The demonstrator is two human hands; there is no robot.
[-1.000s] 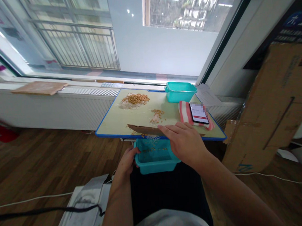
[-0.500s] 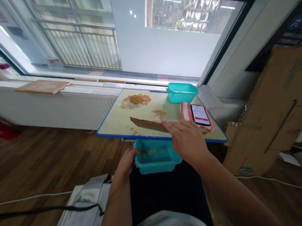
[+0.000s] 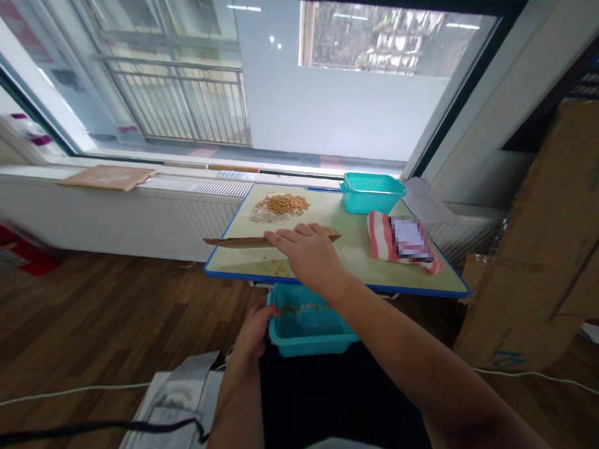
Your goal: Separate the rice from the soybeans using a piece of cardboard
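My right hand point(image 3: 311, 258) is closed on a strip of cardboard point(image 3: 231, 243), held on edge over the small table point(image 3: 354, 275). A few soybean-like grains point(image 3: 275, 268) lie scattered near the table's front edge, and some more show just behind the strip. At the back left of the table is a heap of tan grains point(image 3: 287, 204) with whitish powder point(image 3: 264, 216) beside it. Below the front edge, my left hand point(image 3: 254, 329) grips the left rim of a teal plastic basin point(image 3: 309, 346), which has a few grains in its bottom. My right forearm hides the basin's right side.
A second teal basin point(image 3: 375, 195) stands at the table's back right. In front of it lies a pink-and-white striped cloth point(image 3: 379, 237) with a phone point(image 3: 410, 238) on top. A large cardboard box point(image 3: 544, 260) stands to the right, and a radiator point(image 3: 180, 223) runs under the window.
My right hand has moved left and slightly back with the cardboard strip, which now lies nearer the heap. My left hand still holds the basin; the whole view has shifted a little.
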